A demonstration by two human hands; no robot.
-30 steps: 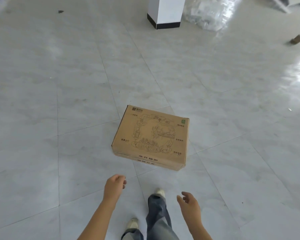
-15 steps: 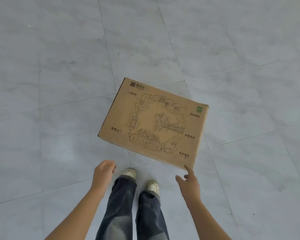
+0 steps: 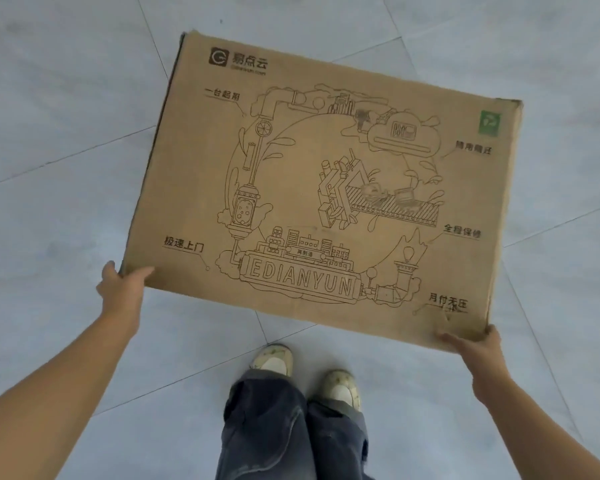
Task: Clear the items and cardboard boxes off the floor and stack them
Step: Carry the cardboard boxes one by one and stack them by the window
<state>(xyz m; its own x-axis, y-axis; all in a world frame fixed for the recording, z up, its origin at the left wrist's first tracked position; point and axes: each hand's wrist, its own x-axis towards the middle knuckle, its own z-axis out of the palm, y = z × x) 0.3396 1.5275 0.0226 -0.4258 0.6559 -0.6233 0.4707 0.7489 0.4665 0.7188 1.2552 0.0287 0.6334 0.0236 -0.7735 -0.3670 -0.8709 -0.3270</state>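
Observation:
A flat brown cardboard box [image 3: 326, 188] with a printed line drawing and the word EDIANYUN fills the middle of the view, above the grey tiled floor. My left hand [image 3: 122, 289] grips its near left corner, thumb on top. My right hand [image 3: 475, 344] grips its near right corner, thumb on the top face. The fingers under the box are hidden.
Pale grey floor tiles [image 3: 66, 133] lie all around. My two feet in light shoes [image 3: 305, 375] and dark jeans stand just below the box's near edge.
I have stepped up and bent toward the box. Both hands went from hanging free near it to gripping its near corners, and the box now looks much closer.

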